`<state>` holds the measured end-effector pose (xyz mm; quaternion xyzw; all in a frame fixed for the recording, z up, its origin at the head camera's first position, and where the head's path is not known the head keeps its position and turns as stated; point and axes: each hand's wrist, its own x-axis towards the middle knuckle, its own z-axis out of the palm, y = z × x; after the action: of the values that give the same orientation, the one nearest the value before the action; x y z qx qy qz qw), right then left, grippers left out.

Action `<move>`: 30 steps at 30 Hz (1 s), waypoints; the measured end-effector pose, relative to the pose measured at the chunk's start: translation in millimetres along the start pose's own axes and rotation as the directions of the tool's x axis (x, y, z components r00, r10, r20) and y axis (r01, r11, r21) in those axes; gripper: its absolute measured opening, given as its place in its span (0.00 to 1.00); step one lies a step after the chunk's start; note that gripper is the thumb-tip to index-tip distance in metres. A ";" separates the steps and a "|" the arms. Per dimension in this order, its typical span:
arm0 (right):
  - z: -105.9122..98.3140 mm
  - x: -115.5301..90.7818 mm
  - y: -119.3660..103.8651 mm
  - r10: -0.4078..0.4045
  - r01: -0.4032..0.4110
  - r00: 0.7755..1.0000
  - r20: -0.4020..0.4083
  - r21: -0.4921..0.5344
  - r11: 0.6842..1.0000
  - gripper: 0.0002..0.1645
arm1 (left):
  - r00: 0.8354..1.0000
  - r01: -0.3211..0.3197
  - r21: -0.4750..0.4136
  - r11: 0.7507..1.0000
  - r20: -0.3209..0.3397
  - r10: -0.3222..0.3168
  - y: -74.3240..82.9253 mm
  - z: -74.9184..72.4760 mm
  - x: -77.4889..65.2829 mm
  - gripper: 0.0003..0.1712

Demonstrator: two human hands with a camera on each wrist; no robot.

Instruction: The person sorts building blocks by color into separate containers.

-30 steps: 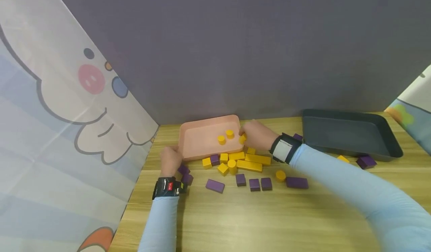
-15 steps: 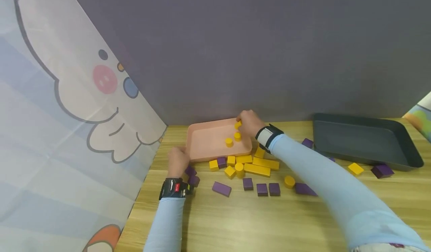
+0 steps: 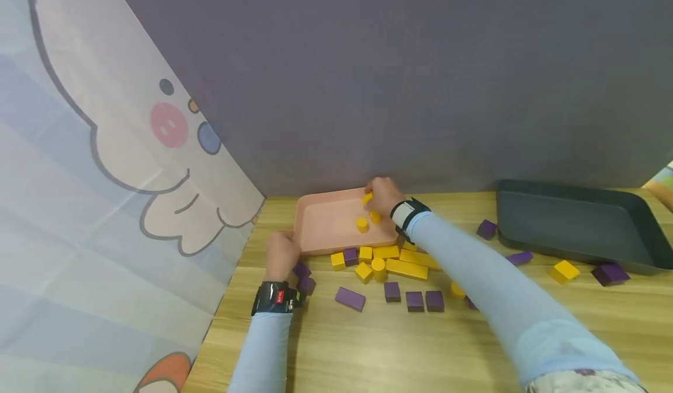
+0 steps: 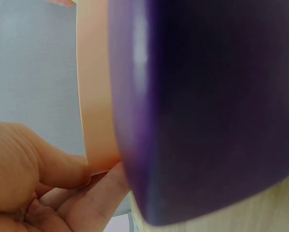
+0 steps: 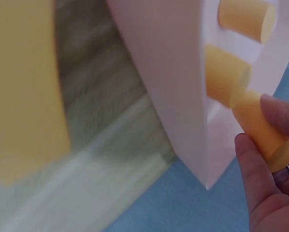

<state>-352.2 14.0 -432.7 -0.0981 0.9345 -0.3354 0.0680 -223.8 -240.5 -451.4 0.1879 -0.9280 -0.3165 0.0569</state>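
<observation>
My right hand (image 3: 385,194) is over the right end of the pink tray (image 3: 321,221), pinching a yellow cylinder (image 5: 263,126) between thumb and fingers. Two more yellow cylinders stand in that tray, one (image 5: 229,75) right at the end of the held one and another (image 5: 247,18) farther along. At the tray's left end, my left hand (image 3: 281,256) grips the rim, thumb on one side and fingers on the other, as the left wrist view shows. Close beside those fingers is a purple block (image 4: 217,111), large in that view.
Yellow blocks (image 3: 406,268) and a yellow cylinder (image 3: 379,269) lie along the tray's front. Several purple blocks (image 3: 350,298) are spread on the wooden table (image 3: 368,352). A dark tray (image 3: 578,221) stands at the right, with a purple cube (image 3: 486,229) beside it. A grey wall rises behind.
My right hand has carried the yellow cylinder from the tray's right edge to its back right part. The left hand keeps its hold on the rim. The head view has shifted.
</observation>
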 end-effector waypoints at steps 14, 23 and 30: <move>13.8 0.3 0.0 -0.011 0.011 1.000 0.005 0.039 0.999 0.24 | 0.998 0.063 -0.023 0.998 0.022 -0.062 1.2 3.8 0.5 0.19; 14.0 0.5 -0.3 -0.011 0.011 1.000 0.005 0.034 0.999 0.24 | 0.997 0.069 -0.046 0.997 0.039 -0.067 3.3 1.8 1.5 0.21; 15.4 2.2 0.6 -0.003 0.003 1.000 0.018 0.025 1.000 0.24 | 0.995 0.091 -0.057 0.994 0.051 -0.088 3.1 1.0 1.0 0.22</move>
<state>-351.5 4.5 -445.0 -0.1017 0.9295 -0.3462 0.0768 -226.0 -238.1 -450.4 0.2198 -0.9100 -0.3507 0.0258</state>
